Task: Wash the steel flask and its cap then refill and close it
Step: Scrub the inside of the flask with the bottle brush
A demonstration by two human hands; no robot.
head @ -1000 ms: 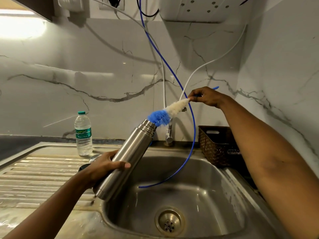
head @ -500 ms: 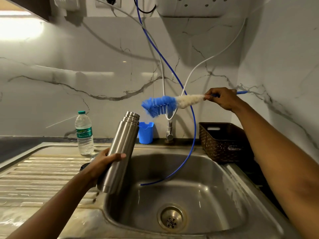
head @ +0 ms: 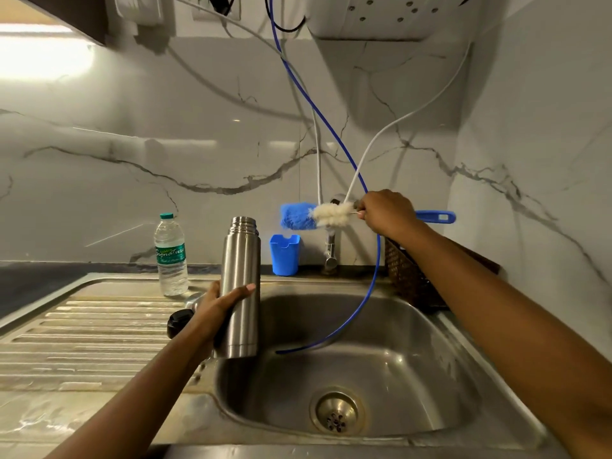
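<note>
The steel flask [head: 241, 286] stands upright and uncapped over the left edge of the sink [head: 440, 376], gripped around its middle by my left hand [head: 217, 306]. My right hand [head: 385, 215] holds a bottle brush [head: 314, 215] level, to the right of and slightly above the flask's mouth; its blue and white bristles point left and its blue handle sticks out to the right. A black round piece [head: 178, 321] and a steel piece [head: 193, 301], possibly the cap parts, lie on the drainboard behind my left wrist, partly hidden.
A plastic water bottle [head: 170, 255] stands on the drainboard [head: 82, 329]. A blue cup-like holder [head: 285, 255] and the tap [head: 330, 250] sit at the back rim. A blue hose [head: 371, 286] hangs into the basin. A dark woven basket [head: 407, 276] stands to the right.
The brush has come out of the flask's mouth and moved up and right. My left hand has tilted the flask from slanted to upright.
</note>
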